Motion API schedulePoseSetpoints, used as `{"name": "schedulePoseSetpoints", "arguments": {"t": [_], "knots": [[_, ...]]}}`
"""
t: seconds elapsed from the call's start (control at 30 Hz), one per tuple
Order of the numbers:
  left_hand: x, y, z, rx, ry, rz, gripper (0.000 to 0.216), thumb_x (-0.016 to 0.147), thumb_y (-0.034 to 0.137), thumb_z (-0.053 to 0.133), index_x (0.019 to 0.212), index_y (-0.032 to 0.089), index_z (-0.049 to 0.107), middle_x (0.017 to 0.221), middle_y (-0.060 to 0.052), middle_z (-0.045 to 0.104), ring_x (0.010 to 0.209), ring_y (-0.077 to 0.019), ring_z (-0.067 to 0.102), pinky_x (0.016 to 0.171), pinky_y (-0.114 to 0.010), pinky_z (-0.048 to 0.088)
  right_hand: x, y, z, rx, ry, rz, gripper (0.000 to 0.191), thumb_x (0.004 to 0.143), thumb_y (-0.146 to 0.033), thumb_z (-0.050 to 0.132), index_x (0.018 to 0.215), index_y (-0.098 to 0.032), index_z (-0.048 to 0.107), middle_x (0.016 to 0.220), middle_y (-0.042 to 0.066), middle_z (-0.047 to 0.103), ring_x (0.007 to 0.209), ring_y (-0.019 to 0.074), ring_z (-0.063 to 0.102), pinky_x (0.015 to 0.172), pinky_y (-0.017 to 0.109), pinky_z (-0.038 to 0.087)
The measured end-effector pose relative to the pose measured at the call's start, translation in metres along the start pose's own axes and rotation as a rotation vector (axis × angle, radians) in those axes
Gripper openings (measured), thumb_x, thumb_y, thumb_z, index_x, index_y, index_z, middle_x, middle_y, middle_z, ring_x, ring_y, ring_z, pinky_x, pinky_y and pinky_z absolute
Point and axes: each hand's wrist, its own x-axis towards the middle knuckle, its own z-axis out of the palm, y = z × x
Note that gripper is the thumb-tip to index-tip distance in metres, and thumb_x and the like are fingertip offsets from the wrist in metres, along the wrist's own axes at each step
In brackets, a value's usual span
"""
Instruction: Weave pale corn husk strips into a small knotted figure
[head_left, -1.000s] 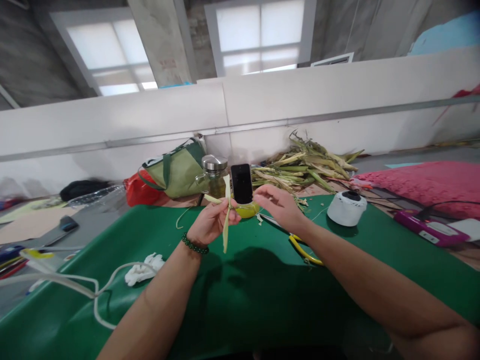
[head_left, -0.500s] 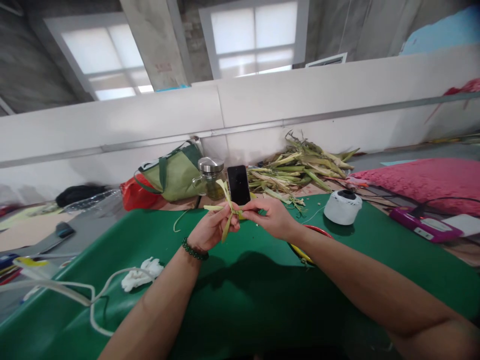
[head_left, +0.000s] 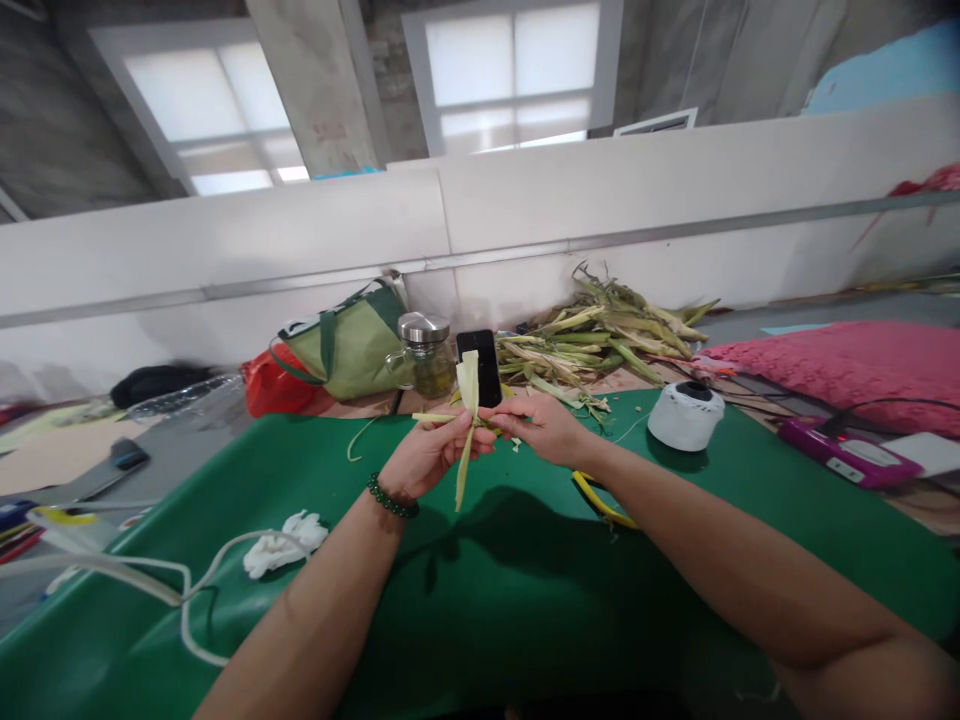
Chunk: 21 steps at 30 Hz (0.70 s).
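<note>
Both my hands meet above the green table cloth (head_left: 525, 600), holding crossed pale green leaf strips (head_left: 468, 400). My left hand (head_left: 427, 455), with a green bead bracelet at the wrist, is closed in a pinch where the strips cross. My right hand (head_left: 541, 425) is closed on the strips from the right side. One strip stands upright and hangs below the fingers; another sticks out to the left. A black phone (head_left: 484, 365) stands upright just behind the strips.
A heap of leaves and husks (head_left: 600, 335) lies at the back. Also there are a lidded glass jar (head_left: 426, 352), a green bag (head_left: 345, 345), a white tape roll (head_left: 684, 415), yellow-handled pliers (head_left: 600, 497), a white cord (head_left: 150, 580), white scraps (head_left: 285, 540) and pink cloth (head_left: 847, 365).
One second ago my right hand was open beside the strips; it has since closed on them. The vertical strip now stands straight and reaches lower than half a second ago.
</note>
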Motion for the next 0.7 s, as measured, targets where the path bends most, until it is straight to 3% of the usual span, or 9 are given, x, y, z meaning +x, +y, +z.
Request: {"name": "schedulePoseSetpoints", "arguments": {"t": [0.13,0.33,0.43,0.53,0.7], "knots": [[0.000,-0.001,0.004,-0.004,0.016,-0.001,0.023,0.067,0.031,0.078,0.080,0.012,0.072,0.068,-0.008,0.072,0.060,-0.0149,0.067,0.059,-0.022,0.051,0.002,0.003,0.002,0.075,-0.013,0.007,0.035,0.088,-0.041,0.048,0.079,-0.013,0.068,0.067,0.003,0.063,0.063,0.0126,0.056,0.060,0.022,0.042],[0.004,-0.004,0.009,-0.012,0.109,0.036,0.022,0.064,0.026,0.080,0.076,0.011,0.071,0.057,-0.004,0.068,0.051,-0.0114,0.063,0.055,-0.019,0.050,0.006,0.010,0.002,0.200,-0.060,0.015,0.030,0.082,-0.040,0.056,0.085,-0.013,0.068,0.072,0.003,0.065,0.065,0.0126,0.055,0.060,0.023,0.043],[0.008,0.001,0.013,0.021,0.195,0.070,0.023,0.063,0.026,0.080,0.077,0.011,0.071,0.061,-0.006,0.071,0.054,-0.0128,0.065,0.057,-0.021,0.052,0.009,0.014,-0.001,0.149,0.103,0.009,0.025,0.079,-0.037,0.058,0.084,-0.014,0.066,0.081,0.005,0.067,0.074,0.0149,0.057,0.068,0.026,0.045],[0.011,0.009,0.022,0.185,0.241,0.049,0.021,0.060,0.026,0.082,0.070,0.011,0.071,0.060,-0.008,0.071,0.054,-0.0153,0.065,0.056,-0.024,0.051,0.011,0.014,-0.004,0.153,0.294,0.042,0.024,0.077,-0.039,0.058,0.077,-0.015,0.061,0.074,0.003,0.062,0.069,0.0139,0.054,0.065,0.026,0.044],[0.016,0.004,0.037,0.432,0.148,0.041,0.019,0.059,0.027,0.081,0.058,0.012,0.070,0.052,-0.005,0.068,0.049,-0.0136,0.062,0.048,-0.020,0.046,0.010,0.008,-0.004,0.234,0.316,0.030,0.034,0.073,-0.047,0.062,0.060,-0.018,0.051,0.054,-0.004,0.047,0.052,0.0092,0.041,0.049,0.022,0.034]]}}
